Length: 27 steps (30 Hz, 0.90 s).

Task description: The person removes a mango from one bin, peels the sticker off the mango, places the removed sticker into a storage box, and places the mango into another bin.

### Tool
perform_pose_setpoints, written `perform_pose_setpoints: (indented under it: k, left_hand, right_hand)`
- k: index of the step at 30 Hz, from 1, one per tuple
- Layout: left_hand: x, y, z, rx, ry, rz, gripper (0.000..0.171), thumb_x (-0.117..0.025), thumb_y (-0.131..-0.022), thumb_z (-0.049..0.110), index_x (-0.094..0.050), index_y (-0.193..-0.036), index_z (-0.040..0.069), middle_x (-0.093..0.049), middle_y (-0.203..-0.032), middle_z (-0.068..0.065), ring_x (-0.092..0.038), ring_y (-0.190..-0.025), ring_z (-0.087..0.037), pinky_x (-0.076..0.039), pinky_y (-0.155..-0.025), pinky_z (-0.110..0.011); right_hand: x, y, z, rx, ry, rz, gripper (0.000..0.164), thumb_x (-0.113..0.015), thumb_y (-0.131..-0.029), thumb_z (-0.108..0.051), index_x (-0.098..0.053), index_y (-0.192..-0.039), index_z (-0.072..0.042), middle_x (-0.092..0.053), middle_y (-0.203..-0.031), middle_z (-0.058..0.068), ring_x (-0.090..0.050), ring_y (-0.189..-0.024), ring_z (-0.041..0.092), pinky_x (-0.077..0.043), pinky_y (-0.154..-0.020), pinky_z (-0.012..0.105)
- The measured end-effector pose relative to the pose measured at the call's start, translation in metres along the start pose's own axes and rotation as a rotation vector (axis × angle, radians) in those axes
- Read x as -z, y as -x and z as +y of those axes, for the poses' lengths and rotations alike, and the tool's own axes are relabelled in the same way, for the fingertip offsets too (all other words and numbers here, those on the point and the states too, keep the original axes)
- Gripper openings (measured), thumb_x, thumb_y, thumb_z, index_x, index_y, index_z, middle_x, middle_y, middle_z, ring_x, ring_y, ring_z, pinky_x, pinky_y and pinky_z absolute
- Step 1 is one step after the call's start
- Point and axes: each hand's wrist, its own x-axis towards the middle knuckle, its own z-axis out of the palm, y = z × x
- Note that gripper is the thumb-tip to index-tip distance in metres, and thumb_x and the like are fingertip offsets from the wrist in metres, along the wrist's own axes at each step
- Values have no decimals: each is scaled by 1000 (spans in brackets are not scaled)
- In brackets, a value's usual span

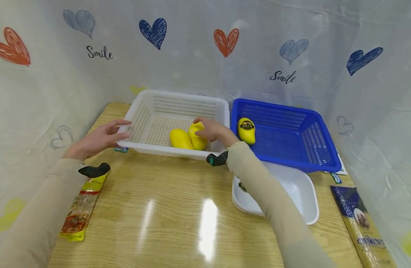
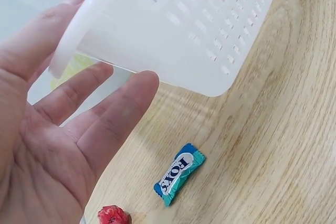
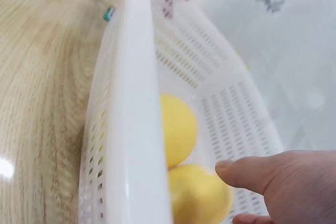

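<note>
A white perforated basket (image 1: 146, 148) stands at the back of the table. My left hand (image 1: 103, 137) grips its left rim, thumb over the edge and other fingers along the outer wall. Two yellow mangoes lie side by side in it, the left mango (image 1: 180, 139) and the right mango (image 1: 197, 143). Over the right one is my right hand (image 1: 212, 129), fingers loosely spread and partly covering it. In the right wrist view the thumb (image 3: 244, 174) reaches the mango's edge. A third mango (image 1: 247, 134) with a dark label sits in the blue basket (image 1: 286, 162).
A white tub (image 1: 311, 199) stands before the blue basket, partly behind my right sleeve. A yellow-and-red food packet (image 1: 81, 212) lies at left, an "ankara" bag (image 1: 363, 227) at right. Near the white basket are a Fox's sweet (image 2: 180, 174) and a red-wrapped sweet (image 2: 113, 214).
</note>
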Motion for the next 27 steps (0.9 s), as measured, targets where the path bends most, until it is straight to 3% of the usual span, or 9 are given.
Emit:
perform_pose_setpoints:
  k: [4,6,8,13,17,22,27]
  left_hand:
    - [0,0,0,3,-3,1,61,-55,-101,33,-27,-153,18,-41,-145,-16,-60,-106,-12,-51,-87,-36]
    - [0,0,1,-5,2,-4,61,-54,-101,32,-26,-154,17,-41,-145,-17,-60,-107,-12,-51,-88,-37]
    - [0,0,1,-9,13,-9,61,-53,-102,32,-26,-154,17,-41,-144,-17,-60,-108,-12,-51,-89,-38]
    - [-1,2,-3,-9,20,-15,60,-52,-102,31,-24,-155,19,-42,-142,-18,-61,-106,-13,-51,-88,-33]
    - [-2,4,-5,-6,25,-15,61,-53,-102,29,-24,-155,20,-42,-143,-17,-61,-105,-14,-51,-89,-36]
    - [-2,4,-6,-1,19,0,62,-55,-102,28,-24,-155,19,-41,-143,-17,-61,-104,-12,-51,-88,-36]
    - [-2,2,-4,-12,6,-1,62,-54,-102,29,-24,-155,19,-41,-144,-17,-61,-105,-10,-52,-87,-34]
  right_hand:
    - [15,29,1,59,-104,38,45,-53,-101,-25,-40,-145,-19,-37,-149,16,-58,-97,23,-51,-82,34]
    - [21,49,4,74,-184,72,43,-53,-102,-26,-42,-143,-21,-37,-149,14,-56,-113,25,-50,-92,38]
    - [24,70,12,105,-243,108,42,-52,-102,-27,-43,-142,-20,-38,-147,13,-55,-117,28,-49,-94,40]
    - [26,125,43,149,-354,161,44,-54,-102,-28,-41,-143,-16,-42,-144,12,-54,-120,30,-50,-95,41]
    - [27,157,78,127,-449,206,48,-56,-101,-28,-41,-142,-11,-42,-143,14,-53,-123,33,-50,-95,41]
    - [36,168,119,35,-471,296,47,-51,-103,-29,-40,-144,-7,-41,-144,18,-50,-125,35,-47,-99,42]
    - [52,150,148,-41,-503,358,51,-46,-105,-29,-34,-148,-4,-37,-146,21,-47,-128,36,-42,-103,46]
